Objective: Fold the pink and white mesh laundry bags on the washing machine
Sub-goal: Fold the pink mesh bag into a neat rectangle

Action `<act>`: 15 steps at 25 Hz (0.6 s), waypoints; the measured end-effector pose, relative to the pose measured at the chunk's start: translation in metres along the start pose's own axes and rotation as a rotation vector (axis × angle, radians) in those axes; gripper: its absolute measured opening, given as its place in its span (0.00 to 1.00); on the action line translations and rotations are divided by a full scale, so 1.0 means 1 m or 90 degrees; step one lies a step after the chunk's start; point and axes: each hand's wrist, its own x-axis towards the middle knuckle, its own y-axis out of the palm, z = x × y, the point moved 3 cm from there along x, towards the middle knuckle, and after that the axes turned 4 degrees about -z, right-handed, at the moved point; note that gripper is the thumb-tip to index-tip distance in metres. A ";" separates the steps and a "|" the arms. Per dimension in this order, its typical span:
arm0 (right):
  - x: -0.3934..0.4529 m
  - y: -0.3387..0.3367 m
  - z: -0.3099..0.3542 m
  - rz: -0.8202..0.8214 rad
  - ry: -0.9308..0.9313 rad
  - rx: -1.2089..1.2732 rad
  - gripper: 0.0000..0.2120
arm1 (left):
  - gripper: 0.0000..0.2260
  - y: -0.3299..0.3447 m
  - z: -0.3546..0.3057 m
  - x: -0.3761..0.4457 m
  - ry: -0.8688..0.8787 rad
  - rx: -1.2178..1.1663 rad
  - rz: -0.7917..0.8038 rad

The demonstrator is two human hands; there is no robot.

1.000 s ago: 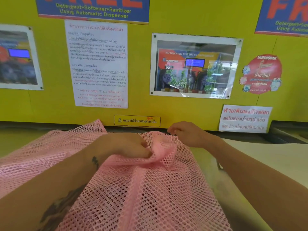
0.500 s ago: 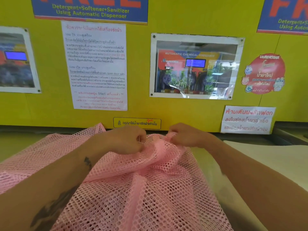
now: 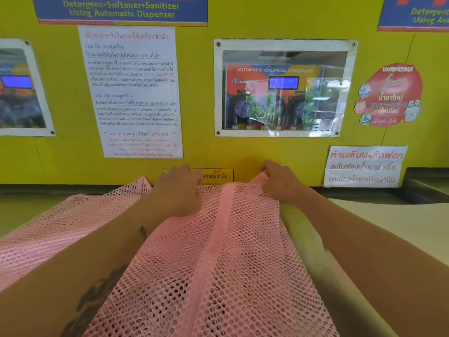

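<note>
Both hands have moved apart and farther out since a moment ago, pulling the bunched mesh flat. Left hand (image 3: 178,193) is curled closed on the far edge of the pink bag (image 3: 218,263), knuckles up. Right hand (image 3: 279,181) pinches the bag's far right corner between thumb and fingers. A seam ridge runs down the bag's middle. It lies spread on the washer top (image 3: 364,227), its far edge near the yellow wall (image 3: 194,93).

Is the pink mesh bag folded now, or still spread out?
Spread out: the pink mesh bag lies wide across the machine top, its far edge pinched by both hands.
</note>
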 end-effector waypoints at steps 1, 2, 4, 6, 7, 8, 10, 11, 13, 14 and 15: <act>-0.003 0.002 -0.006 0.047 0.020 -0.081 0.21 | 0.20 0.006 -0.001 -0.004 0.000 0.038 0.067; -0.007 0.001 -0.010 0.058 0.034 -0.148 0.23 | 0.26 0.009 -0.005 -0.010 -0.003 0.036 0.149; -0.014 -0.002 -0.005 0.037 0.008 -0.184 0.24 | 0.32 0.016 -0.015 -0.019 0.004 -0.013 0.318; -0.026 0.002 0.006 0.108 -0.058 -0.159 0.23 | 0.29 0.016 -0.021 -0.021 0.012 -0.026 0.358; -0.035 0.005 0.012 0.186 -0.083 -0.169 0.23 | 0.26 0.014 -0.020 -0.018 0.005 -0.024 0.330; -0.042 0.011 0.013 0.256 -0.094 -0.196 0.23 | 0.22 0.013 -0.020 -0.016 -0.004 -0.014 0.299; -0.048 0.020 0.009 0.294 -0.087 -0.273 0.22 | 0.16 0.013 -0.015 -0.010 -0.010 0.025 0.254; -0.047 0.023 0.006 0.263 -0.082 -0.288 0.20 | 0.13 0.012 -0.013 -0.009 -0.015 0.058 0.225; -0.046 0.023 0.003 0.199 -0.082 -0.302 0.13 | 0.13 0.003 -0.006 -0.007 -0.024 0.126 0.083; -0.047 0.021 0.003 0.176 -0.077 -0.307 0.08 | 0.14 -0.002 0.001 -0.005 -0.021 0.158 -0.018; -0.049 0.018 0.005 0.164 -0.068 -0.315 0.05 | 0.17 -0.006 0.009 -0.004 -0.018 0.181 -0.104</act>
